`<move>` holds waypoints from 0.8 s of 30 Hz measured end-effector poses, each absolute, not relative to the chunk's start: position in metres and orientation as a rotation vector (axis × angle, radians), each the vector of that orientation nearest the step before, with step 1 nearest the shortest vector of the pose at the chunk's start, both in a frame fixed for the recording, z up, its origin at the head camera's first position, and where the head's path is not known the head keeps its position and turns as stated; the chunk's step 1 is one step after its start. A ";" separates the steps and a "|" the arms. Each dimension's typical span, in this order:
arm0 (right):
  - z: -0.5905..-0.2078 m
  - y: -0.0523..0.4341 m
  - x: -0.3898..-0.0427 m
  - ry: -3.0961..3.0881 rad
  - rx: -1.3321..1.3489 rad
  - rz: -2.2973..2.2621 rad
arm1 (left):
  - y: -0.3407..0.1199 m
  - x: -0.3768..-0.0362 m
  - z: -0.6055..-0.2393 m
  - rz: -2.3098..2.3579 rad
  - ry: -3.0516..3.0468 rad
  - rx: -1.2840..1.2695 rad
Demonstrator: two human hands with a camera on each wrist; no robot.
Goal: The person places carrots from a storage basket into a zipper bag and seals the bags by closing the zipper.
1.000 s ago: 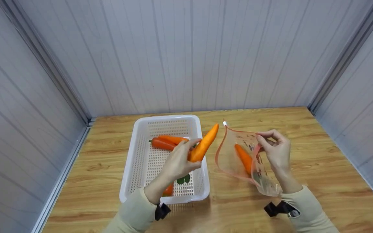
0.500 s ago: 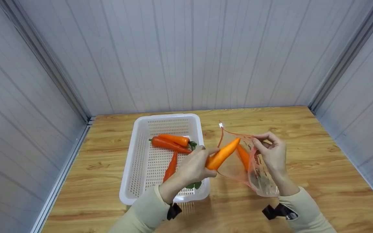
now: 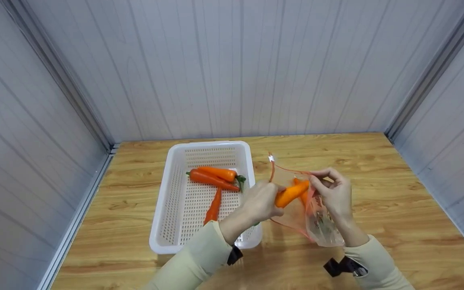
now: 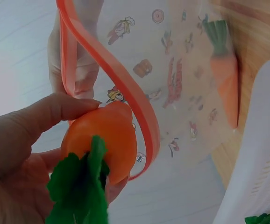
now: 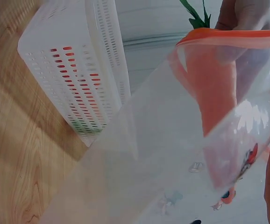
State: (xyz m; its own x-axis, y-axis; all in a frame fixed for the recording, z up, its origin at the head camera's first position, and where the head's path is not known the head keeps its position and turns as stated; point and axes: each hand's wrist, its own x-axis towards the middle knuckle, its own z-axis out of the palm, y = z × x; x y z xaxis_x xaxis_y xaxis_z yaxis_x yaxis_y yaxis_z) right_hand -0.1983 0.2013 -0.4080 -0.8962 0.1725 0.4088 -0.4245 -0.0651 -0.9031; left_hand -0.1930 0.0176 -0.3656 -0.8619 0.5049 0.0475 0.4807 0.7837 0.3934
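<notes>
My left hand [image 3: 258,201] grips an orange carrot [image 3: 290,195] by its thick end, and green leaves [image 4: 81,186] stick out toward the left wrist camera. The carrot's narrow end is inside the mouth of a clear, printed zip bag [image 3: 324,230] with an orange-red rim [image 4: 144,116]. My right hand [image 3: 334,195] pinches that rim on the far right, thumb against fingers. A second carrot [image 4: 224,88], green-topped, lies inside the bag; in the head view the held one partly covers it. A white slider [image 3: 271,158] sits at the rim's upper left corner.
Left of the bag stands a white perforated basket [image 3: 157,209]. In it lie a long red pepper-like vegetable [image 3: 208,178], an orange carrot [image 3: 224,174] with green leaves, and a red-orange carrot [image 3: 213,207]. Panel walls [image 3: 232,72] enclose the wood-grain table [image 3: 127,193].
My left hand has carried the carrot rightward from over the basket into the bag's mouth. The right hand, still pinching the rim, has shifted slightly left and down with the bag.
</notes>
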 end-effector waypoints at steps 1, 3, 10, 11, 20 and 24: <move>-0.408 0.201 -0.198 -1.819 0.269 2.015 | 0.020 -0.194 -0.366 0.609 2.922 0.793; -0.407 0.201 -0.198 -1.812 0.276 2.020 | 0.024 -0.195 -0.367 0.593 2.948 0.764; -0.435 0.215 -0.217 -1.797 0.393 2.009 | 0.040 -0.201 -0.374 0.555 3.032 0.690; -0.437 0.217 -0.218 -1.774 0.423 2.040 | 0.042 -0.202 -0.376 0.565 3.033 0.687; -0.458 0.225 -0.232 -1.836 0.329 1.969 | 0.056 -0.210 -0.391 0.822 2.897 0.749; -0.417 0.206 -0.208 -1.848 0.254 1.971 | 0.058 -0.212 -0.395 0.876 2.856 0.791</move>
State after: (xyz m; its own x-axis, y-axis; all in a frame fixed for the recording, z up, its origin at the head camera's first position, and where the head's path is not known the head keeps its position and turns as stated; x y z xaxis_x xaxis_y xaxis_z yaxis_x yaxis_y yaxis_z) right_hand -0.2077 0.2061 -0.4169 -0.8930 0.1798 0.4126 -0.4233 -0.0240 -0.9057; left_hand -0.2117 0.0575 -0.3953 -0.8679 0.4871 0.0978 0.4581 0.7086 0.5367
